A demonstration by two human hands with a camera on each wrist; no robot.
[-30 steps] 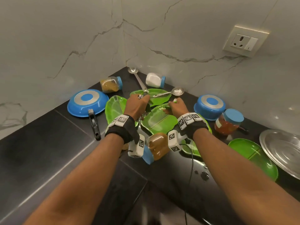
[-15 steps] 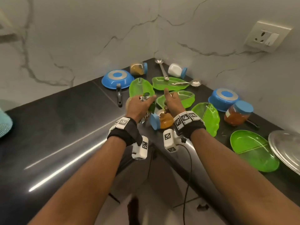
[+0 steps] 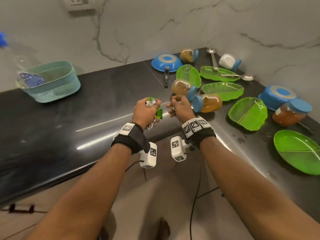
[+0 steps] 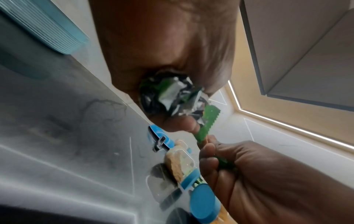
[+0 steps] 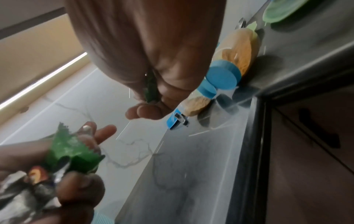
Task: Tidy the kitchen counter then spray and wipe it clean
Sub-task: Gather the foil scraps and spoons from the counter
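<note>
My left hand [image 3: 150, 106] grips a crumpled bunch of green and silver wrappers [image 3: 159, 113] above the black counter [image 3: 69, 127]. In the left wrist view the foil wad [image 4: 172, 97] fills the fist and a green strip [image 4: 207, 119] sticks out toward the other hand. My right hand [image 3: 175, 105] hovers just to the right, fingers curled. The right wrist view shows it pinching a small green scrap [image 5: 151, 91], with the left hand's wrappers [image 5: 72, 153] lower left. The hands are close but apart.
A teal basket [image 3: 52, 82] holding a plastic bottle [image 3: 31, 80] stands at the back left. To the right lie tipped spice jars [image 3: 207, 103], green leaf-shaped plates [image 3: 247, 113], blue pans [image 3: 166, 62] and spoons [image 3: 239, 76]. The counter's front edge runs under my wrists.
Both hands have drawn back from the green plates toward the counter's front. The view has swung left, showing the basket. My right hand's fingers have curled onto a green scrap.
</note>
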